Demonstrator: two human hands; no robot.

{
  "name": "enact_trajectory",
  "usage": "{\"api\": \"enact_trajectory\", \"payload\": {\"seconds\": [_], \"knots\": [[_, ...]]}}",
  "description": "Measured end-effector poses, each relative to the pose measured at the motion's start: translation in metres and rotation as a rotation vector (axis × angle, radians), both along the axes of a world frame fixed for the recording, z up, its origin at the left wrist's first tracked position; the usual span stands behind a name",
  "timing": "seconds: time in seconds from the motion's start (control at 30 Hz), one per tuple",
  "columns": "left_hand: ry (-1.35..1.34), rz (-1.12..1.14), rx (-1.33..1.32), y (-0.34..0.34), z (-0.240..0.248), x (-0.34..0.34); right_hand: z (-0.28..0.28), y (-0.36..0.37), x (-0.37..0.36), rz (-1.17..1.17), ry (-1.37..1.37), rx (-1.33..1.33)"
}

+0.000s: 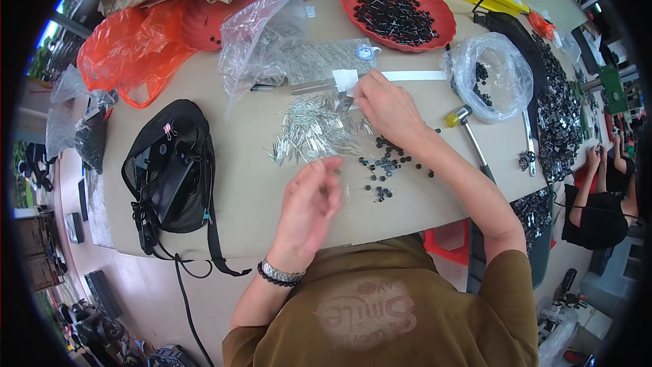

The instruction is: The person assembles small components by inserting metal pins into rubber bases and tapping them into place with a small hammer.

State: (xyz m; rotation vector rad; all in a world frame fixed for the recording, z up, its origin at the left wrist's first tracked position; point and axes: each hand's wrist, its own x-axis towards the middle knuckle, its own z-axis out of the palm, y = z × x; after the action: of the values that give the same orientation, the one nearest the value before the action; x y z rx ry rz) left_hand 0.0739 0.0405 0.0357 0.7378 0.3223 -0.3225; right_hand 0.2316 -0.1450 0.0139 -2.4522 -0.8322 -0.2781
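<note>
Head view: the step in hand looks like fine fingertip work at a small fixture, one slender piece at a time. Right hand [386,105] reaches over the end of a flat grey metal bar [316,87] wrapped with white tape [345,80], fingertips gathered and pointing down; what they pinch, if anything, is hidden. Left hand [311,200] just below the pins, fingers loosely curled, thumb and forefinger near each other; cannot tell whether a pin sits between. Next move probably calls for a light, precise pinch, since single pins could drag neighbours along. The thin, straight, silvery metal pins [309,129] lie in a loose, crisscrossed heap mid-surface [251,197], shiny, pointing every way. Small round black caps [387,163] scattered right of the heap, some seemingly on pins. Beyond, a scalloped red plastic plate [407,47] bears many dark-headed pins [394,17].
</note>
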Motion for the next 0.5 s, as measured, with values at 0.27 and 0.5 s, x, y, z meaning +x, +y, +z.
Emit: {"api": "enact_trajectory", "payload": {"seconds": [0.27,0.5], "knots": [[-0.074,0.162,-0.4,-0.02,-0.006,0.035,0.051,0.011,-0.074,0.028,0.3,0.293],[-0.076,0.197,-0.315,-0.052,0.013,0.025,0.038,0.021,-0.1,-0.04,-0.048,0.172]]}}
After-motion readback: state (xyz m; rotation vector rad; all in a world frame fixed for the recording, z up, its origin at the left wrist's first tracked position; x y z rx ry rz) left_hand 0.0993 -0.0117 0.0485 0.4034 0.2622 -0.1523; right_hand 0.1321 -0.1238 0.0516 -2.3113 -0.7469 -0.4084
